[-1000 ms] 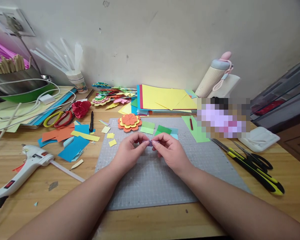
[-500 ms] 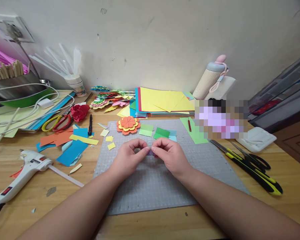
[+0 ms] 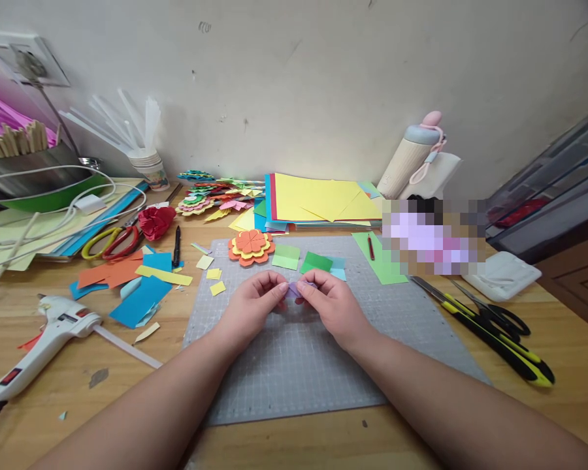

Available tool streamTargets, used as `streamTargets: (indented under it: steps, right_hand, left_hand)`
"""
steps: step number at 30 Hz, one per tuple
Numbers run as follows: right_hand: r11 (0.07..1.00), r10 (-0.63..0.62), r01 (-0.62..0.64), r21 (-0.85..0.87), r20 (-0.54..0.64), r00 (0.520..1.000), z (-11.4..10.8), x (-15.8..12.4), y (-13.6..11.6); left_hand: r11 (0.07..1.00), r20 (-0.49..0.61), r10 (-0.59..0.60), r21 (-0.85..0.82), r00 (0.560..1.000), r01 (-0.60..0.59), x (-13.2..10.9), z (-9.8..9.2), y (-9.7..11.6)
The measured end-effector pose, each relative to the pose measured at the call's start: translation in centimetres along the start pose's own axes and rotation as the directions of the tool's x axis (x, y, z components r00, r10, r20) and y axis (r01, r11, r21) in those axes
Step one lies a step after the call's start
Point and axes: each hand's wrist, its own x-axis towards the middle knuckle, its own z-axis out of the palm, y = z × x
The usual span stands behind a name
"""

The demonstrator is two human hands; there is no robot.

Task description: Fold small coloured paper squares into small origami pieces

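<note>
Between my two hands is a small piece of purple paper [image 3: 294,289], held above the grey cutting mat [image 3: 294,365]. My left hand [image 3: 257,301] pinches its left end between thumb and fingers. At its right end my right hand [image 3: 329,299] grips it the same way, thumb on top; the fingers cover much of the paper. Just beyond lie creased green paper pieces, one light [image 3: 286,256] and one dark [image 3: 316,262], with a light blue piece [image 3: 338,268] beside them. A layered orange and yellow paper flower [image 3: 251,247] rests at the mat's far left.
Left of the mat are a glue gun [image 3: 53,333], blue paper scraps [image 3: 140,300], a black pen [image 3: 177,245] and red-and-yellow-handled scissors [image 3: 112,240]. Coloured paper sheets [image 3: 318,196] are stacked by the wall. A utility knife [image 3: 494,339] and black scissors [image 3: 502,318] lie right.
More of the purple paper now shows between my thumbs, and my right thumb lies over it. Both hands stay in nearly the same place.
</note>
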Motion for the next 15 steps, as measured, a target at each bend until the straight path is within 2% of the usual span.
streamTargets:
  steps: [5, 11, 15]
  right_hand:
    - [1.0, 0.013, -0.013, 0.024, 0.015, 1.0, 0.08, 0.11, 0.6]
    - [0.996, 0.047, -0.048, 0.071, 0.009, 0.999, 0.03, 0.17, 0.3]
    - [0.983, 0.049, -0.067, 0.171, 0.108, 0.993, 0.15, -0.05, -0.19]
  left_hand:
    - [0.999, 0.011, -0.015, -0.041, 1.0, 0.015, -0.06, -0.09, 0.15]
    - [0.995, 0.078, -0.026, -0.091, 0.997, 0.033, 0.05, -0.57, -0.46]
    - [0.993, 0.157, -0.025, -0.106, 0.987, 0.042, -0.06, -0.73, -0.42]
